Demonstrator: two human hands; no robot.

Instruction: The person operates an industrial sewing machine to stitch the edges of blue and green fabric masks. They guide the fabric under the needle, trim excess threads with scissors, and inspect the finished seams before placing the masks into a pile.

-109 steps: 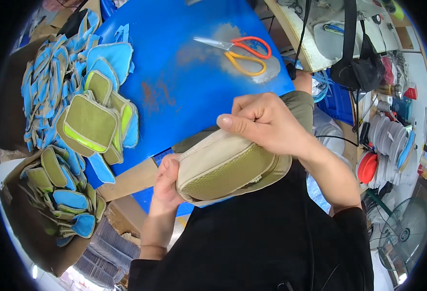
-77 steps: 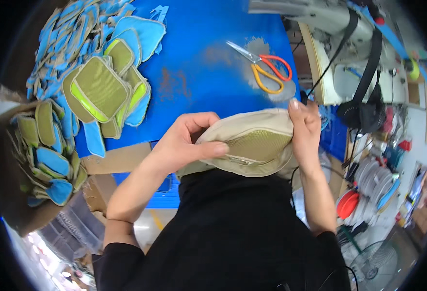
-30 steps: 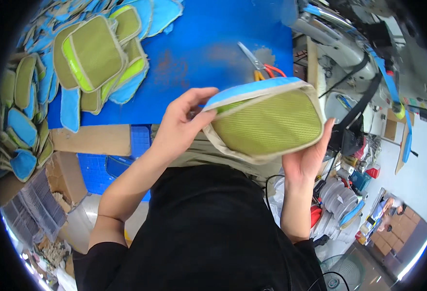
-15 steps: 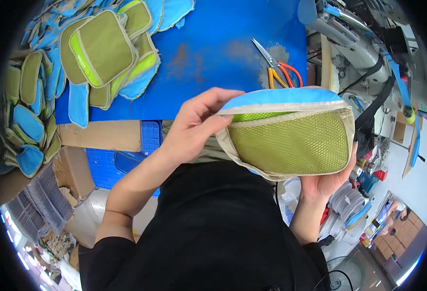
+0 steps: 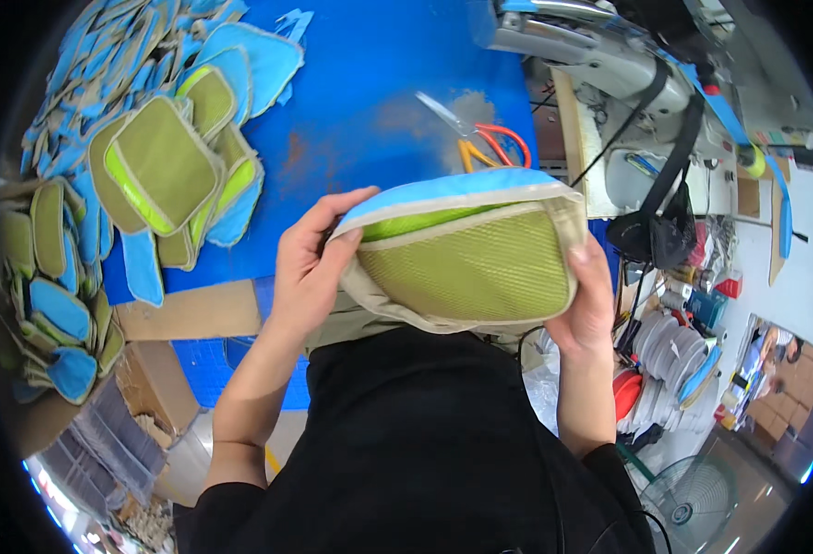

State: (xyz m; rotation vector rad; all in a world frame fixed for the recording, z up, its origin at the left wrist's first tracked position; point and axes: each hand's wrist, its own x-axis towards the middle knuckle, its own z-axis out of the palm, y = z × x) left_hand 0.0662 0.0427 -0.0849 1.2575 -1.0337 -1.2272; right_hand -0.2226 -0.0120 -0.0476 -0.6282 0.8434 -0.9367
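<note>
Between my hands is a fabric pouch (image 5: 480,263) with an olive mesh front, beige binding, a bright green strip inside its opening and a blue upper edge. My left hand (image 5: 312,263) grips its left end, thumb on the front and fingers behind. On the right end my right hand (image 5: 584,300) is closed with the thumb in front; its other fingers are mostly hidden behind the fabric. Just beyond the pouch, scissors (image 5: 477,135) with red and orange handles lie on the blue table (image 5: 360,102), blades pointing away to the left.
Stacked olive, green and blue fabric pieces (image 5: 165,166) cover the table's left side, with more in a heap (image 5: 60,286) at its left edge. A sewing machine (image 5: 600,65) stands at the far right. Below the table's edge is a cardboard box (image 5: 153,383); a fan (image 5: 688,503) stands lower right.
The pouch and both hands have shifted left in the view. My right thumb now shows on the pouch's front, and its opening gapes a little wider. The whole view has turned somewhat.
</note>
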